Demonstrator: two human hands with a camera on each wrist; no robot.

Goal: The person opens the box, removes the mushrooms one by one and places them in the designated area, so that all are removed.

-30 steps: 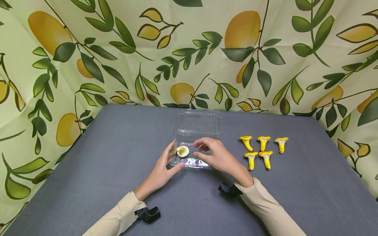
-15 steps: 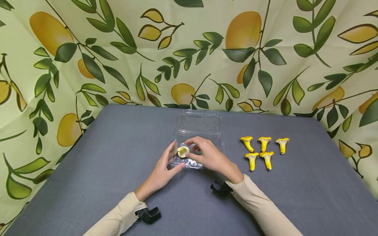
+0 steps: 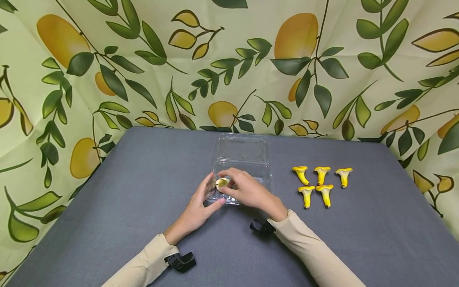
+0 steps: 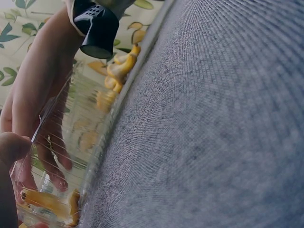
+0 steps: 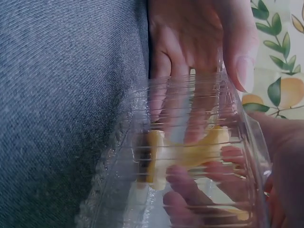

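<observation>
A clear plastic clamshell container [image 3: 261,181] lies open on the table, its lid [image 3: 244,147] folded back. My left hand [image 3: 193,205] steadies its near left corner, fingers along the left wall and thumb at the front rim. One yellow chanterelle mushroom [image 3: 222,183] stands inside on its cap, stem up; the right wrist view shows the same mushroom [image 5: 190,154] through the ribbed wall. My right hand [image 3: 249,192] reaches into the container, thumb and index finger spread on either side of the mushroom, fingertips close to it.
Several more yellow chanterelles [image 3: 322,175] lie in two rows on the grey cloth-covered table [image 3: 143,171], right of the container. A fruit-and-leaf patterned curtain [image 3: 229,71] hangs along the table's far edge. Both wrists carry black camera mounts [image 3: 181,262].
My right hand has moved left inside the container until its thumb and index finger flank the mushroom. The left hand, container and loose chanterelles have stayed in place.
</observation>
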